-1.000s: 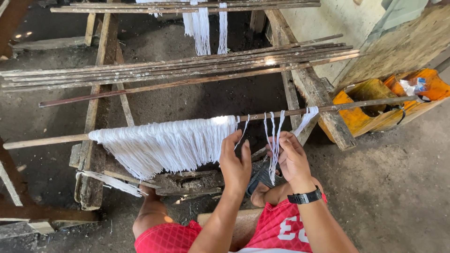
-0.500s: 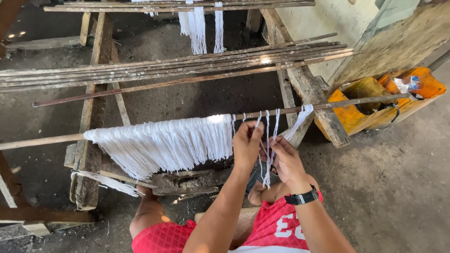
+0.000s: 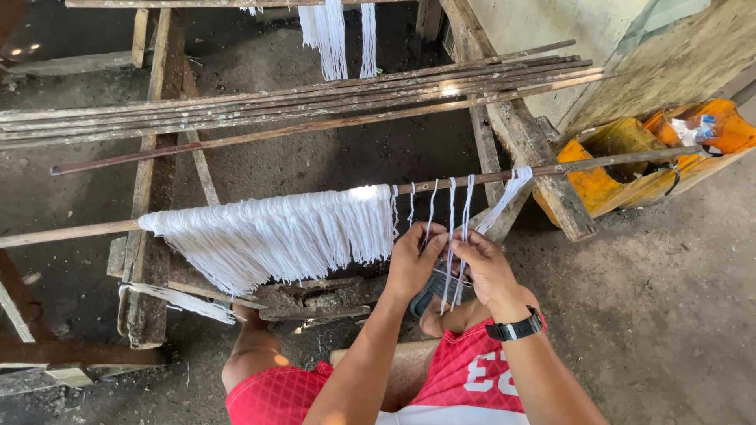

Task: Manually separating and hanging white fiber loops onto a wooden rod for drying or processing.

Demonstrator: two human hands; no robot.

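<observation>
A long thin wooden rod (image 3: 79, 231) runs across in front of me, hung with a dense fringe of white yarn loops (image 3: 276, 236). To the right of the fringe several single white strands (image 3: 450, 206) hang from the rod. My left hand (image 3: 413, 260) and my right hand (image 3: 484, 264) meet just below the rod, both pinching these loose strands. A black watch sits on my right wrist. I sit behind the rod with bare knees under it.
A bundle of thin wooden sticks (image 3: 315, 98) lies across heavy wooden frame beams (image 3: 520, 134). More white yarn (image 3: 331, 31) hangs from a far bar. An orange container (image 3: 654, 157) stands at the right on the dirt floor.
Both hands have dropped slightly from the rod and come together on the loose strands; the view has shifted a little.
</observation>
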